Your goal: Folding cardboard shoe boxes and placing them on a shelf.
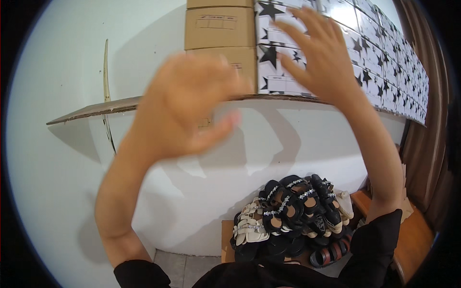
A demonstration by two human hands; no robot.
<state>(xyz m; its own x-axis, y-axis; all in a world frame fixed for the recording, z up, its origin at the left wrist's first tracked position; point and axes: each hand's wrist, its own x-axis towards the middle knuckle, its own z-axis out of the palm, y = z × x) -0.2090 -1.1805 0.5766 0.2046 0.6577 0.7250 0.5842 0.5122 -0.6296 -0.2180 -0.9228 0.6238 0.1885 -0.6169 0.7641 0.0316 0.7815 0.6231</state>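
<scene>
Two bare hands are raised toward a high shelf of cardboard sheet that juts from a white wall. Furthest left, a thin curved strip hangs against the wall above the shelf's free end. The left hand comes next: blurred, fingers spread, thumb out, holding nothing and hanging in front of the shelf edge near the brown cartons. Whether it touches them cannot be told through the blur.

Further right, the right hand is open too, fingers fanned and laid flat against the white boxes with black stars stacked on the shelf; it grips nothing, only pressing or resting on the box fronts. That stack runs on in a long row toward a brown curtain.

Below, a heap of black and cream sandals sits on a low wooden bench.

My worry is the shelf: it looks thin and sags at its free end, so a shove on the stack could tip boxes forward onto the person or the sandals. A flat palm has little hold on a smooth box face, so one may slip when drawn out.

The tops of the stacks are cut off, and the shelf's supports are hidden.
</scene>
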